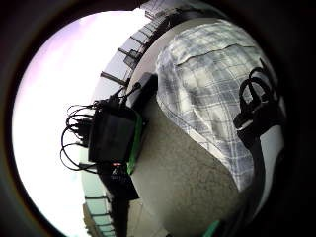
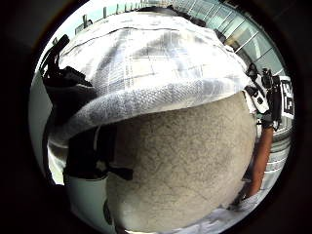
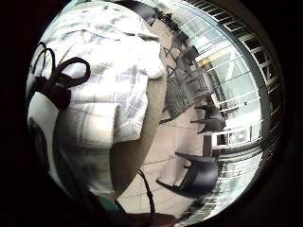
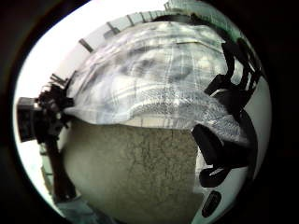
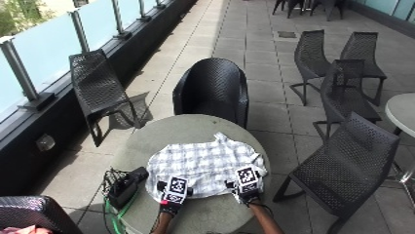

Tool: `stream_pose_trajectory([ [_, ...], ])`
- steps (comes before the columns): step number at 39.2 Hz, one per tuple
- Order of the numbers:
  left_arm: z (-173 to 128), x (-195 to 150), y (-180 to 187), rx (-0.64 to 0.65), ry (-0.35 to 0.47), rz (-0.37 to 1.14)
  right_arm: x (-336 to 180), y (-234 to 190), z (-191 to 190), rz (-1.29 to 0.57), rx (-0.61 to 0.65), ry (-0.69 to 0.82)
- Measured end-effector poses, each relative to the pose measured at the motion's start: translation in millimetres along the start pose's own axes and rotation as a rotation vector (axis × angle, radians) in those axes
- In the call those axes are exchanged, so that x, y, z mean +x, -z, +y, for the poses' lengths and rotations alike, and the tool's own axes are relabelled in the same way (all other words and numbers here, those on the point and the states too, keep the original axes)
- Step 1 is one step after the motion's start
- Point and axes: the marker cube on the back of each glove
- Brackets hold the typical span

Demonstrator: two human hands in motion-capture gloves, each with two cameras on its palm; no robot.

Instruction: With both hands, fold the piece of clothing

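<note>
Plaid shirt [image 5: 206, 168] lies spread flat on the round concrete table [image 5: 195, 127], long axis running 9-to-3 across the table, collar end toward 12 near the far black chair [image 5: 214, 90]. Both hands sit at the shirt's near hem, 6 o'clock edge: left hand [image 5: 171, 200] at the hem's left corner, right hand [image 5: 248, 190] at its right corner, about equally near. The shirt stretches away from the fingers toward 12.

Thumb-side palm views show the hem edge [image 2: 161, 100] raised off the tabletop with black fingers [image 2: 73, 92] on it, and the same on the right [image 4: 219, 149]. Fingers look curled round the hem on both sides, probably pinching cloth, though the contact is partly hidden.

Judgement: the next move is likely to lift the hem and carry it toward 12 over the shirt body.

Black device box with cables [image 5: 124, 185] sits on the table at 8 o'clock, just beside the left hand, apart from the shirt. It could snag a wide left swing; nothing lies on the shirt itself.
</note>
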Motion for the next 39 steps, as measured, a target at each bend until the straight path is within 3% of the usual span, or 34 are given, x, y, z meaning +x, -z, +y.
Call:
stream_pose_trajectory([
  [5, 17.7, 0.9, 16.5, -0.153, -0.052, 0.106, 2.8, 32.5, 20.8, -0.064, -0.192, 0.104],
  [11, 42.0, -7.9, 50.1, -0.412, -0.177, 0.164, 4.8, 92.1, 43.6, -0.145, -0.417, 0.226],
  [16, 43.2, -16.6, 82.7, -0.417, -0.189, 0.157, 7.8, 111.4, 34.1, -0.181, -0.517, 0.294],
  [20, 28.1, -29.6, 107.9, -0.355, -0.107, 0.147, 13.8, 133.1, 8.0, -0.177, -0.490, 0.261],
  [24, -7.1, -42.7, 120.5, -0.227, 0.079, 0.147, 19.8, 147.5, -35.1, -0.169, -0.386, 0.154],
  [28, -58.9, -51.7, 105.3, -0.134, 0.259, 0.174, 17.4, 170.2, -71.9, -0.084, -0.255, -0.003],
  [32, -100.4, -55.3, 83.2, -0.079, 0.376, 0.222, 11.1, 185.6, -96.5, 0.048, -0.146, -0.108],
  [35, -106.4, -57.9, 93.4, -0.013, 0.424, 0.225, 11.1, 167.5, -116.0, 0.142, -0.120, -0.141],
  [39, -117.1, -56.2, 84.3, 0.082, 0.386, 0.241, 3.2, 149.4, -123.3, 0.132, -0.149, -0.155],
])
